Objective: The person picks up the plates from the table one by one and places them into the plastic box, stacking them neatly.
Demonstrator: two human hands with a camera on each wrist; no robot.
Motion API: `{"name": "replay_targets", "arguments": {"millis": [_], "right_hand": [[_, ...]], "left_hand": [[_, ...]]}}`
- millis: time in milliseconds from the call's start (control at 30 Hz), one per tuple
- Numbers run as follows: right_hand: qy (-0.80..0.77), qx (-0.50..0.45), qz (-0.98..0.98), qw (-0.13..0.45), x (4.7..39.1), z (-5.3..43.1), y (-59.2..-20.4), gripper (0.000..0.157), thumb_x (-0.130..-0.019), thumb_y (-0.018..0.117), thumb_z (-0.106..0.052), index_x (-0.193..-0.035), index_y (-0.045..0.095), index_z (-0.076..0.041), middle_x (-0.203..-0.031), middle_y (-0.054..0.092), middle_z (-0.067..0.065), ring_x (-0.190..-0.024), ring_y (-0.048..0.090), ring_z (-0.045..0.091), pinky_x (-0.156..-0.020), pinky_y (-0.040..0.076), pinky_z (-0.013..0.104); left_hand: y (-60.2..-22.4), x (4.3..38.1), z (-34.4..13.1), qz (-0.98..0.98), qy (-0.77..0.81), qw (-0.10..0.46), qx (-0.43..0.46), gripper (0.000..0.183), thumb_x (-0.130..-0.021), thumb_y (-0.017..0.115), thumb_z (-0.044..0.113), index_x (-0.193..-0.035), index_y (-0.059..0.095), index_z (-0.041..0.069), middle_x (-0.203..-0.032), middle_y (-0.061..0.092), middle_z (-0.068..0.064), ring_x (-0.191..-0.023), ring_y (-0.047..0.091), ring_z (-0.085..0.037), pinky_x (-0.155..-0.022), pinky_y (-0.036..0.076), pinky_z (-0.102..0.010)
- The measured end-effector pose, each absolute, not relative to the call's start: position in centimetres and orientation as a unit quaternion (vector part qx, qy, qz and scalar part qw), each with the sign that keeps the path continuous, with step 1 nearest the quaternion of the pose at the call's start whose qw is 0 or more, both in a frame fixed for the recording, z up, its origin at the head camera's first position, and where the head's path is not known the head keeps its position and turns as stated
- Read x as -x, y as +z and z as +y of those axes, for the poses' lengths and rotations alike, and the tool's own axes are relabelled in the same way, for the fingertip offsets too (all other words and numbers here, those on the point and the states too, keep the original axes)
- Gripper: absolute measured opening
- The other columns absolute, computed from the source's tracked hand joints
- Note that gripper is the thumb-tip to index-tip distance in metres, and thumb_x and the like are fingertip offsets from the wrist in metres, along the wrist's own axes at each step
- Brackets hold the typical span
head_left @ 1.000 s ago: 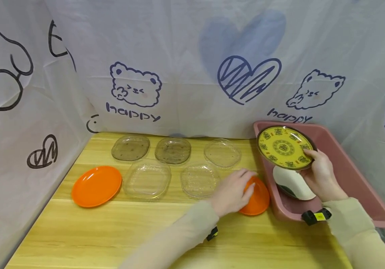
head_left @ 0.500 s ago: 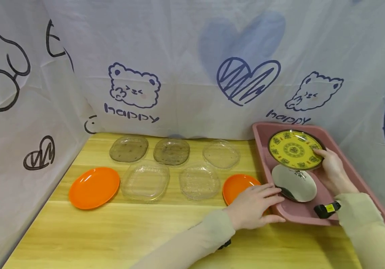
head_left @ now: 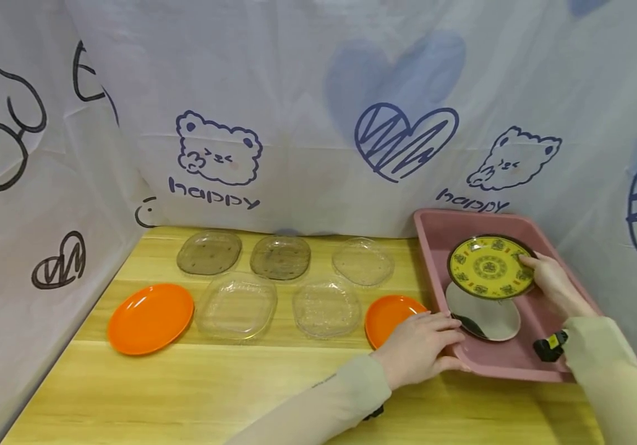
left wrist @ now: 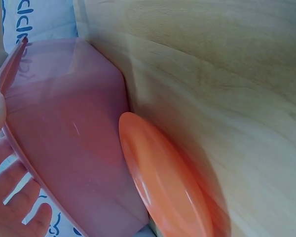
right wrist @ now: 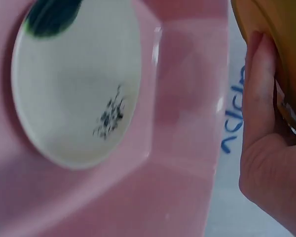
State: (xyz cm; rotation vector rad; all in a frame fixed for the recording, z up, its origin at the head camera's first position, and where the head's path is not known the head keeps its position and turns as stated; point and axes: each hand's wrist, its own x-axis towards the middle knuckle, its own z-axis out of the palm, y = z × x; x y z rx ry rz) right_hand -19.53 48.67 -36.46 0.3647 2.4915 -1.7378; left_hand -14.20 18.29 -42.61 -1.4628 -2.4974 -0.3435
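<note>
My right hand (head_left: 556,285) pinches the edge of a yellow patterned plate (head_left: 488,267) with a dark rim, thumb on its face. The plate is held over a pink plastic basin (head_left: 547,364), above a white plate (head_left: 499,318) that lies inside. In the right wrist view the white plate (right wrist: 79,84) shows a green patch and a small dark print. My left hand (head_left: 418,347) rests at the basin's near-left rim, its fingers reaching over the edge and holding no plate. Beside that hand, an orange plate (head_left: 391,314) lies against the basin's outer wall, partly covered by the hand.
Another orange plate (head_left: 151,318) lies on the wooden table (head_left: 185,395) at the left. Two smoky plates (head_left: 209,252) stand along the back with a clear plate (head_left: 363,261). Two more clear plates (head_left: 237,306) lie in front. A printed curtain (head_left: 296,123) hangs behind.
My left hand has gone from the right orange plate to the basin's rim. My right hand has carried the yellow plate rightward and lower over the basin.
</note>
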Motion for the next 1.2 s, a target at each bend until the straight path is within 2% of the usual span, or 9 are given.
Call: {"name": "replay_targets", "arguments": {"millis": [100,167,400,633,867,1100,1200], "right_hand": [[-0.5,-0.109,0.858,0.05,20.1,49.3,-36.8,0.05,-0.11,0.029,-0.03,-0.139,0.04,0.009,-0.064,0.06,-0.014,-0.054,0.059,0.003,-0.052,0.052,0.023],[-0.469,-0.097,0.876,0.055,20.3,49.7,-37.0,0.056,-0.11,0.026,-0.029,-0.143,0.032,0.016,-0.064,0.058,-0.015,-0.054,0.057,0.002,-0.053,0.052,0.024],[-0.46,-0.082,0.878,0.104,20.8,50.8,-38.1,0.06,-0.11,0.025,-0.029,-0.149,0.023,0.017,-0.071,0.061,-0.01,-0.06,0.061,0.005,-0.058,0.056,0.027],[-0.401,-0.067,0.904,0.128,21.2,51.4,-39.1,0.06,-0.11,0.024,-0.026,-0.148,0.023,0.021,-0.078,0.059,-0.003,-0.065,0.059,0.006,-0.062,0.055,0.029],[-0.419,-0.082,0.888,0.173,21.1,51.6,-40.5,0.058,-0.111,0.024,-0.025,-0.148,0.021,0.02,-0.074,0.059,-0.004,-0.061,0.059,0.006,-0.06,0.055,0.029],[-0.424,-0.095,0.881,0.186,20.9,51.7,-41.3,0.058,-0.11,0.026,-0.022,-0.148,0.019,0.021,-0.076,0.058,-0.002,-0.063,0.059,0.006,-0.061,0.055,0.027],[-0.389,-0.084,0.899,0.182,20.8,51.8,-41.4,0.059,-0.109,0.029,-0.02,-0.148,0.018,0.024,-0.082,0.059,0.006,-0.063,0.057,0.008,-0.061,0.053,0.028]], "left_hand": [[-42.7,14.3,18.3,-0.85,-0.121,0.117,0.499,0.053,-0.096,0.052,0.063,-0.133,0.065,0.028,-0.147,0.058,0.007,-0.142,0.049,-0.01,-0.123,0.032,-0.024],[-42.6,14.3,18.3,-0.849,-0.123,0.115,0.5,0.053,-0.095,0.052,0.062,-0.133,0.065,0.028,-0.146,0.059,0.007,-0.142,0.049,-0.01,-0.122,0.033,-0.024],[-42.5,14.3,18.3,-0.848,-0.122,0.116,0.502,0.053,-0.095,0.053,0.063,-0.132,0.066,0.028,-0.146,0.059,0.008,-0.141,0.05,-0.009,-0.121,0.034,-0.024],[-42.5,14.4,18.3,-0.849,-0.121,0.116,0.501,0.053,-0.094,0.054,0.063,-0.132,0.066,0.028,-0.146,0.06,0.007,-0.14,0.051,-0.009,-0.121,0.035,-0.023],[-42.4,14.4,18.3,-0.85,-0.12,0.111,0.5,0.054,-0.094,0.053,0.064,-0.133,0.065,0.029,-0.146,0.059,0.007,-0.141,0.051,-0.009,-0.121,0.034,-0.023],[-42.3,14.3,18.4,-0.855,-0.113,0.1,0.495,0.055,-0.094,0.051,0.065,-0.134,0.064,0.03,-0.148,0.057,0.008,-0.142,0.049,-0.008,-0.121,0.034,-0.022],[-42.3,14.2,18.4,-0.856,-0.11,0.097,0.495,0.055,-0.094,0.051,0.065,-0.135,0.064,0.031,-0.148,0.057,0.009,-0.142,0.048,-0.008,-0.121,0.034,-0.022]]}}
